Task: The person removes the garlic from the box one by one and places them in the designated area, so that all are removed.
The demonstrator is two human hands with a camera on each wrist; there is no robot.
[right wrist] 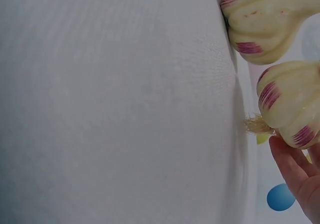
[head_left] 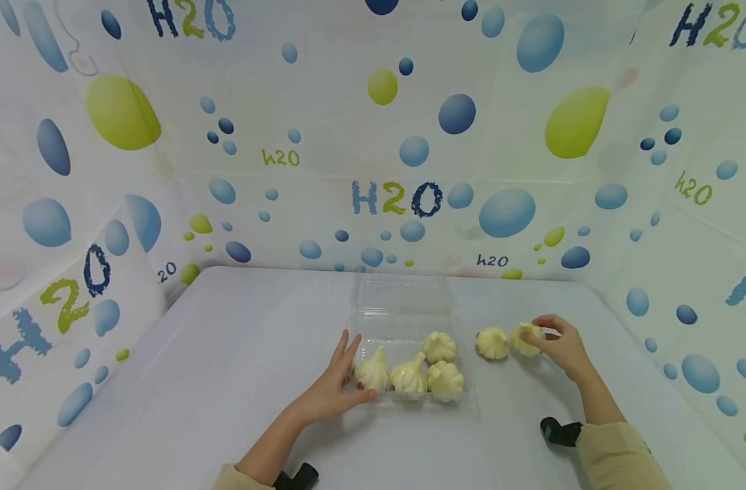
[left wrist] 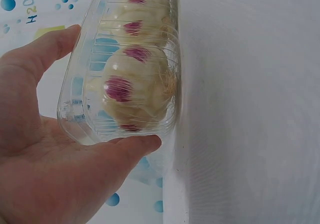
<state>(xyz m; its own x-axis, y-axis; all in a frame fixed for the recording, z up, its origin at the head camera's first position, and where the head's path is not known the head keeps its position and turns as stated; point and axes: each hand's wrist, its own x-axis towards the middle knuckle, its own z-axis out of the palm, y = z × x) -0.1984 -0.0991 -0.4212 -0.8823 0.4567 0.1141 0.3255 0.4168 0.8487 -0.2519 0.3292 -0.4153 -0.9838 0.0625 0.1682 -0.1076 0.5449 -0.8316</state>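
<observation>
On the table [head_left: 226,354], four garlic bulbs [head_left: 410,371] fill the clear tray [head_left: 403,320] (lid open). Left hand [head_left: 336,384] rests flat-fingered against the tray; right hand [head_left: 559,344] pinches one of two loose bulbs [head_left: 526,338].

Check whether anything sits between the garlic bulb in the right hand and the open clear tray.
One thing does: a loose garlic bulb lies on the table between the held garlic bulb, gripped by the right hand, and the clear tray. The left hand rests on the tray's far side.
</observation>
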